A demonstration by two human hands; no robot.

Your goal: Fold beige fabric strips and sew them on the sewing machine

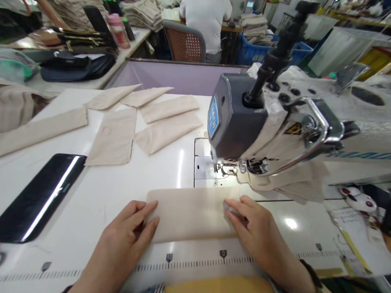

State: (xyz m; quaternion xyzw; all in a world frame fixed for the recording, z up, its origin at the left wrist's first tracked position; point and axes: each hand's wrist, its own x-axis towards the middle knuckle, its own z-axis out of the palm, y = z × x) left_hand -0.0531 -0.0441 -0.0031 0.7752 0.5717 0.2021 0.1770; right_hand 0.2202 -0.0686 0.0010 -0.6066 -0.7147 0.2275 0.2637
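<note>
A folded rectangle of beige fabric (190,213) is stretched flat between my two hands, just in front of the sewing machine's needle area. My left hand (123,238) pinches its left end with thumb and forefinger. At the right end, my right hand (259,228) grips the fabric the same way; the other fingers are curled under. The sewing machine (239,114) stands behind and to the right, its presser foot (228,170) lit and apart from this piece. More beige pieces (288,183) lie stacked beneath the machine arm.
Several beige fabric pieces (112,137) are spread over the table's back left. A dark, glossy phone-like slab (38,196) lies at left. A printed ruler (194,264) runs along the front edge. Beyond the purple partition (176,78), a person in white (206,20) sits near a blue crate (252,51).
</note>
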